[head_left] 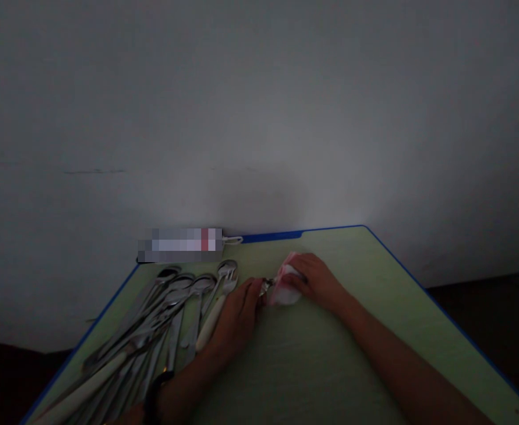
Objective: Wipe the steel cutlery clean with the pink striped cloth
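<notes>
Near the middle of the green surface [352,354], the two hands meet over one small metal utensil [265,285]. The left hand [237,316] curls around it, its fingers [253,292] pinching the part that shows. The light is too dim to tell whether this is a spoon or a fork. The right hand [316,280] lies over a pink and white cloth [286,286], fingers [301,276] pressed together on top of it, bunching the fabric against the metal tip. The cloth rests on the surface and touches the utensil.

As I judge it, the work here is rubbing the utensil with the cloth. To do it well, the left hand should grip firmly so the piece cannot twist. The right hand should wrap the fabric fully around the metal, not dab at one face. Turning the piece between strokes would reach both sides.

Just to the left lies a heap of cutlery [166,319], with a white-handled piece [210,321] beside the left hand. The rubbing elbow needs room so that heap is not knocked. A dark wristband [155,392] sits on the left wrist. A blurred thing [179,244] lies at the far edge by the wall [259,118].
</notes>
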Demonstrator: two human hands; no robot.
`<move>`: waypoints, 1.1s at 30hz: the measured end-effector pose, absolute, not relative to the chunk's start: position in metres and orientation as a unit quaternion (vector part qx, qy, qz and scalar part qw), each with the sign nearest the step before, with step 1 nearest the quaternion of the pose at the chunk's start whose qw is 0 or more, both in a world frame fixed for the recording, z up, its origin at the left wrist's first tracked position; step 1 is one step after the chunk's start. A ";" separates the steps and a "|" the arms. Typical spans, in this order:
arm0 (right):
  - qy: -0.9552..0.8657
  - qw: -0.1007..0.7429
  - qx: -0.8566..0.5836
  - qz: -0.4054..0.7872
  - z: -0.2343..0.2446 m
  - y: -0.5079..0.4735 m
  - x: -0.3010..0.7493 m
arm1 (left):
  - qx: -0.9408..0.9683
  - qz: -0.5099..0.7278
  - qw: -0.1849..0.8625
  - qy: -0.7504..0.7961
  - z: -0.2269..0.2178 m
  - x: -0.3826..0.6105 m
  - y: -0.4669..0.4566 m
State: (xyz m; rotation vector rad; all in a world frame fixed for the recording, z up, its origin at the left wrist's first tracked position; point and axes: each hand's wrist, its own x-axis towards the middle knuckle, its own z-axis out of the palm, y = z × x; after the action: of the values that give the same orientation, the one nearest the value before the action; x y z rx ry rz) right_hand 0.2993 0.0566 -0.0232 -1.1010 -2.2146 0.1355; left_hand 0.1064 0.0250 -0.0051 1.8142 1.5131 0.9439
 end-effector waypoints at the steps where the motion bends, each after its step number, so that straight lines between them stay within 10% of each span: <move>1: -0.828 0.340 -0.440 0.073 -0.024 0.059 0.303 | 0.681 0.352 0.310 0.562 -0.004 0.107 0.025; 33: -0.807 0.465 -0.361 -0.043 -0.016 0.041 0.282 | 0.577 0.391 0.473 0.540 -0.016 0.100 0.033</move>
State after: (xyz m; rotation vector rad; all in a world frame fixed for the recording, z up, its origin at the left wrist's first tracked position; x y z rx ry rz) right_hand 0.2816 0.0406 -0.0165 -0.8855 -1.9826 -0.1062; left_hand 0.1001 0.0331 -0.0155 1.4119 1.3207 0.9565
